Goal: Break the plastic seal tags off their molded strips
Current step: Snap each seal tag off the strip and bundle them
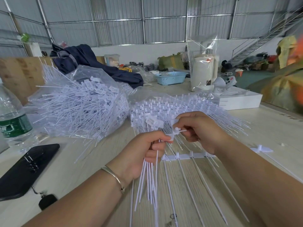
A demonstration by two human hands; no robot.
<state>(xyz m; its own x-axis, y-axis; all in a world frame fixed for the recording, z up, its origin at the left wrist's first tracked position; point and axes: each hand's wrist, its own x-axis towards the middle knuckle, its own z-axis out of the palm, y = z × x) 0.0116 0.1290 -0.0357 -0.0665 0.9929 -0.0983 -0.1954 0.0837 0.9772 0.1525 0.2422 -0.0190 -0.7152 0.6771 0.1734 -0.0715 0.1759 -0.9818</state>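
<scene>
Clearly, from the head view, my left hand (148,150) was curled around a bundle of loose seal tags (148,181), their thin tails fanning down toward the lower middle of the frame. My right hand (196,130) pinched one tag head (176,130) at centre frame, just beside my left thumb. A molded strip (188,156) with tags attached lay on the desk (229,161) below my hands, and a stack of unbroken strips (164,108) sat just behind them. A clear bag of separated tags (78,102) filled the left middle.

I judged the tags light and springy, the tails limp and slippery, so the stiff head beside the runner seemed the place to grip and snap. The joints looked thin enough to break with a twist.

Room was tight on the left, with a phone (27,167) and water bottle (13,118) near that edge; the lower right of the desk looked more open.
</scene>
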